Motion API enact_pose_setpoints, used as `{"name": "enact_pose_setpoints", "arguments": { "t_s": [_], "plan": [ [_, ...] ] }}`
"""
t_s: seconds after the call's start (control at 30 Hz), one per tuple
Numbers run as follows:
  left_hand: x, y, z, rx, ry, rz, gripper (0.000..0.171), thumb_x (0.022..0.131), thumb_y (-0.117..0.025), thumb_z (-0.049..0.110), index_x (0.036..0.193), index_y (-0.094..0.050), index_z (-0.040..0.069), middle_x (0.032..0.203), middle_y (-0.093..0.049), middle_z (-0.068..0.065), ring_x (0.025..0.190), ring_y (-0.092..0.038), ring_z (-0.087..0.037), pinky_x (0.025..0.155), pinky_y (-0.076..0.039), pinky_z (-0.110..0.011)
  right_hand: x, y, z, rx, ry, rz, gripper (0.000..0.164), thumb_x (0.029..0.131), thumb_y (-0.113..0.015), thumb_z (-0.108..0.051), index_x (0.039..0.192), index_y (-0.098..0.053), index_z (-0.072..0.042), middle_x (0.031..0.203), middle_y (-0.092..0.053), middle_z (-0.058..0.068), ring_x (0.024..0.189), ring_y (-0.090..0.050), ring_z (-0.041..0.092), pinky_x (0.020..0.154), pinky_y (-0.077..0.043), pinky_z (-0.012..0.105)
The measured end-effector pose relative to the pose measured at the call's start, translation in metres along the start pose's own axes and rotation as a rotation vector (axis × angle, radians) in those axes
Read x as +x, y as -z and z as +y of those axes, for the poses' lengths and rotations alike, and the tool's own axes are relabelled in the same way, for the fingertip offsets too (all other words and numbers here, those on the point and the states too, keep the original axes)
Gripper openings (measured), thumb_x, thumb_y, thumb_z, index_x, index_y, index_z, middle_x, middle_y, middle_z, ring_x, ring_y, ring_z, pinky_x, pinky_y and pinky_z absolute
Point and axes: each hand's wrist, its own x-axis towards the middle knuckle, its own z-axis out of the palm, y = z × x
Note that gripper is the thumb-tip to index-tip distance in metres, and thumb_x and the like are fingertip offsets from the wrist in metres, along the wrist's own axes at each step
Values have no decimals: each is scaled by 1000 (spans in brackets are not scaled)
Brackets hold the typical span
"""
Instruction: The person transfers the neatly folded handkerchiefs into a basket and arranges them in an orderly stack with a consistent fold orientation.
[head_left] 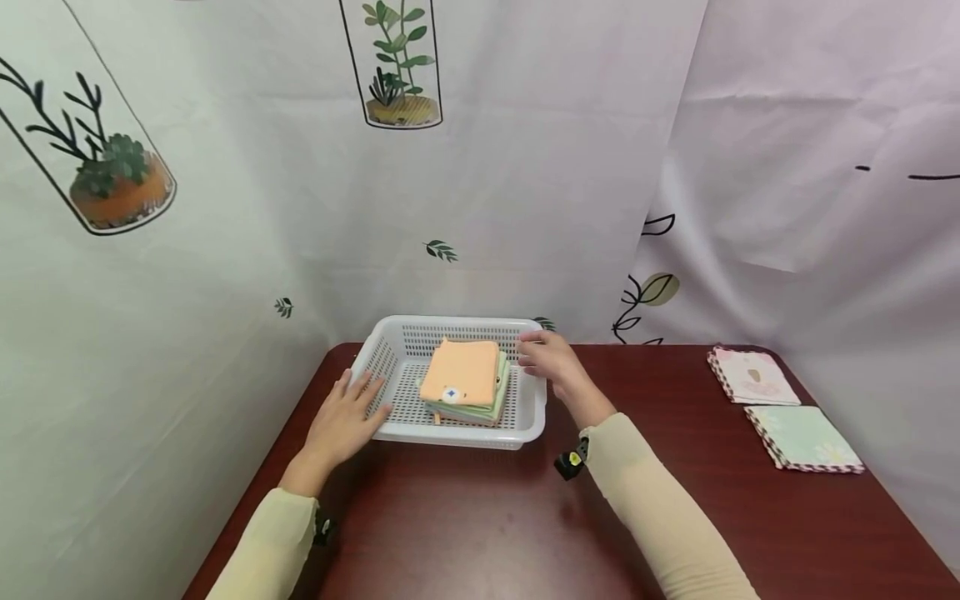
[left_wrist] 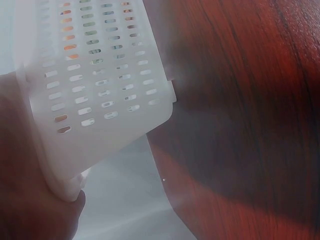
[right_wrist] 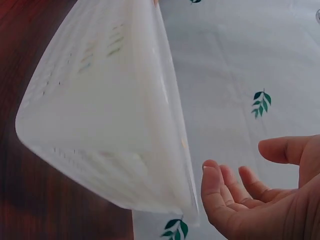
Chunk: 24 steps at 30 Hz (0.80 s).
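A white plastic basket (head_left: 457, 435) with slotted walls stands at the table's far left. Inside it lies a stack of folded cloths: an orange cloth (head_left: 463, 371) with a small bear-like patch on top, a pale green cloth (head_left: 487, 411) below. My left hand (head_left: 341, 425) rests at the basket's left rim with its fingers spread; in the left wrist view that hand (left_wrist: 25, 165) is dark and partly cut off. Over the right rim hovers my right hand (head_left: 551, 360), fingers loosely bent. The right wrist view shows this hand (right_wrist: 255, 195) apart from the basket, holding nothing.
Two more folded cloths lie at the table's right edge, a pink one (head_left: 753, 377) behind a mint green one (head_left: 804, 437), both with checked borders. A printed fabric curtain (head_left: 525, 208) hangs around the back and sides of the dark red wooden table (head_left: 465, 517).
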Motion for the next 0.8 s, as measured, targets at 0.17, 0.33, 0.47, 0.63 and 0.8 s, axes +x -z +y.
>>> {"name": "enact_pose_setpoints", "arguments": {
  "t_s": [0.17, 0.33, 0.47, 0.63, 0.8],
  "plan": [
    [0, 0, -1, 1, 3, 3, 64, 102, -53, 44, 153, -45, 7, 160, -35, -22, 152, -12, -49, 123, -11, -61, -2, 13, 2, -25, 17, -14, 46, 100, -60, -19, 142, -53, -1, 139, -58, 22, 120, -64, 35, 101, -53, 43],
    [0, 0, 0, -4, 4, 5, 64, 101, -54, 44, 153, -45, 8, 160, -35, -22, 152, -12, -49, 123, -11, -62, -3, 26, 7, -20, 36, -33, 48, 99, -59, -17, 143, -50, 2, 140, -55, 24, 123, -61, 36, 105, -50, 47],
    [0, 1, 0, -3, 5, 4, 64, 101, -54, 43, 153, -45, 8, 160, -35, -22, 152, -12, -49, 122, -11, -62, -5, 36, 9, -22, 53, -43, 49, 100, -58, -16, 144, -49, 4, 141, -54, 24, 122, -60, 39, 107, -47, 51],
    [1, 1, 1, 0, 2, 4, 64, 101, -54, 44, 153, -45, 8, 160, -36, -22, 151, -13, -50, 122, -12, -62, -6, 48, 13, -31, 57, -48, 49, 101, -57, -15, 146, -47, 4, 142, -53, 26, 126, -57, 42, 108, -46, 51],
    [0, 1, 1, -1, -3, 7, 64, 102, -54, 44, 153, -45, 7, 160, -36, -23, 151, -13, -50, 122, -12, -62, -10, 61, 16, -68, 58, -39, 49, 101, -58, -17, 146, -48, 1, 142, -54, 24, 128, -56, 41, 107, -48, 48]
  ]
}}
